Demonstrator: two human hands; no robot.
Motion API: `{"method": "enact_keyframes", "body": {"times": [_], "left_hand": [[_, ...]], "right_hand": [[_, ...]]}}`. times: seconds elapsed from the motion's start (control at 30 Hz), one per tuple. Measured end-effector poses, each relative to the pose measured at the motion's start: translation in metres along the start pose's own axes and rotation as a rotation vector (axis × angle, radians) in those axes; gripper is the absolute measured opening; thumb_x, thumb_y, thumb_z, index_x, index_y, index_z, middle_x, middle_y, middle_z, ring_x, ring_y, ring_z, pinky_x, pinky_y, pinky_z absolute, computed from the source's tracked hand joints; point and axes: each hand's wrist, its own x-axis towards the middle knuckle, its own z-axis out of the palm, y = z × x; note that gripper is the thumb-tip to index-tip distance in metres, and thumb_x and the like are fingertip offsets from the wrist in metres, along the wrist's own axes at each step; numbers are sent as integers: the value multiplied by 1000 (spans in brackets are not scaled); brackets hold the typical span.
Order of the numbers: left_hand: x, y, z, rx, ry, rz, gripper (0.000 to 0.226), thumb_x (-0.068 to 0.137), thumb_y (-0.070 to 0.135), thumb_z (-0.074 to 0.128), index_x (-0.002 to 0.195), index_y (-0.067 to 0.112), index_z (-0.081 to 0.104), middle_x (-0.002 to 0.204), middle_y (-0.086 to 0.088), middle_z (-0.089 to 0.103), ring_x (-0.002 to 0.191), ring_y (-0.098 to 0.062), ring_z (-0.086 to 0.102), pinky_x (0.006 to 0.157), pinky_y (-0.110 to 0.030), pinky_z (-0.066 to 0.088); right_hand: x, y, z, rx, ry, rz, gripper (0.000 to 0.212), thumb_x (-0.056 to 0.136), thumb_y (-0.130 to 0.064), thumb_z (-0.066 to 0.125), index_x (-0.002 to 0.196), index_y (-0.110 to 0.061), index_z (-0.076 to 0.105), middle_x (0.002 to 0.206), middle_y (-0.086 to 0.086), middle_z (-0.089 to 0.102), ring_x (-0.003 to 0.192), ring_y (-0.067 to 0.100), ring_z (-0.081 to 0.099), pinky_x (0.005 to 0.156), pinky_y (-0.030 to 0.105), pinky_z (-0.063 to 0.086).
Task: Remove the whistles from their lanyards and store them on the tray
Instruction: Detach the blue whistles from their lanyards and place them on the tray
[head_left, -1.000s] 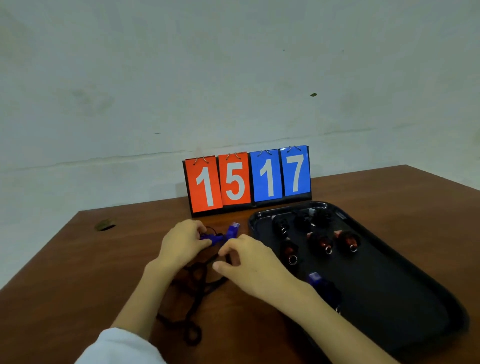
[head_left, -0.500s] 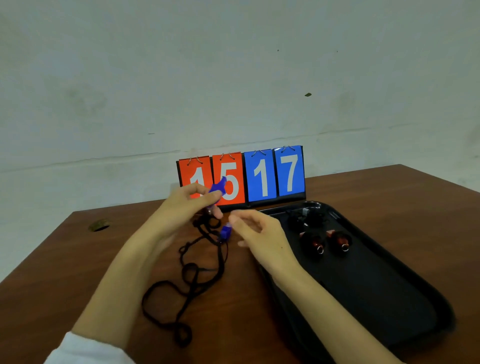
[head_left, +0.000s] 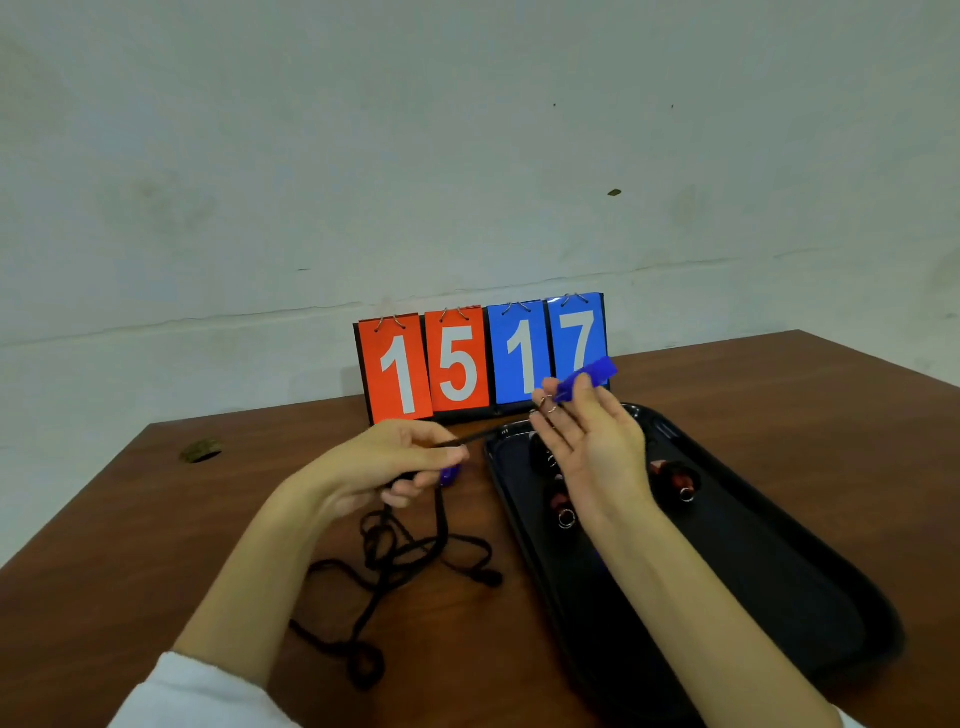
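Where the worktop (head_left: 156, 519) meets the wall, a flip scoreboard (head_left: 483, 358) reads 1 5 on orange-red cards and 1 7 on blue cards. The right hand (head_left: 592, 441) is raised over the far-left corner of the black tray (head_left: 753, 571), palm up and fingers nearly straight, with the thumb pinning a blue whistle (head_left: 584, 378) against the index finger. This whistle sits at the fingertips, in front of the 7 card. Its long axis runs from lower left to upper right, with the broad end pointing up and right and the metal ring (head_left: 548, 406) at the lower-left end. The left hand (head_left: 384, 462), fingers curled, pinches a black lanyard (head_left: 465, 440) whose cord stretches toward that ring; whether it is attached cannot be told. A second blue whistle (head_left: 449, 474) shows just under the left hand. Slack cord lies tangled on the worktop. Dark red whistles (head_left: 675, 478) lie in the tray.
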Motion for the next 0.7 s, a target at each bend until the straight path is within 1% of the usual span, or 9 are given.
{"method": "enact_keyframes", "body": {"times": [0.07,0.13,0.2,0.27,0.37,0.47,0.53,0.6,0.7], "left_hand": [[1,-14,-18,-66,74,-38,29,78,25,68,97,2,62,58,-1,48,42,-6,34,38,-16,26],[1,-26,-33,-290,128,-43,30,76,24,68,97,4,61,63,-1,48,42,-5,33,36,-15,25],[2,-37,-41,-436,195,-66,26,80,21,63,101,6,61,62,-1,49,41,-5,31,36,-16,23],[5,-47,-44,-406,290,-144,20,85,23,61,97,6,60,51,1,43,38,-6,29,35,-17,22],[8,-56,-47,-631,377,-187,24,87,32,60,85,10,52,38,6,27,30,-6,24,34,-16,21],[4,-46,-49,-847,321,-32,20,85,31,60,81,13,52,46,7,32,35,-5,27,34,-16,21],[-1,-29,-43,-669,184,72,21,79,29,68,82,10,59,57,4,41,38,-3,29,33,-14,24],[-4,-10,-31,-467,65,129,34,69,30,79,88,8,61,64,1,48,39,-3,31,33,-14,27],[-9,15,-13,-369,30,207,23,83,23,62,98,6,64,62,-2,53,36,-4,32,33,-15,26]], "right_hand": [[3,-4,-3,-14,71,-66,16,96,-24,50,101,-11,59,92,8,67,83,18,69,70,29,57],[3,-6,-4,-59,129,-148,21,97,-28,48,108,-12,55,84,4,62,67,11,64,55,23,54],[3,-5,-5,-86,161,-200,21,98,-30,44,111,-15,51,76,0,54,53,5,52,43,18,44],[2,-4,-6,-116,162,-234,15,99,-31,41,105,-22,51,71,-2,49,46,3,40,39,16,34],[0,-6,-8,-239,150,-376,15,98,-35,41,106,-26,50,71,-3,50,52,3,40,44,15,34],[-1,-5,-8,-618,-45,-436,20,97,-37,43,114,-28,49,74,-6,57,65,2,54,59,12,40],[-4,6,-4,-894,-230,-380,23,95,-38,45,117,-31,48,94,-14,61,88,-6,54,73,9,36],[-8,20,-1,-1023,-363,-371,25,94,-35,49,119,-31,50,109,-23,50,106,-6,44,79,5,31],[-12,27,1,-989,-432,-310,20,96,-33,47,116,-32,50,116,-16,51,113,-1,45,82,3,31]]}}
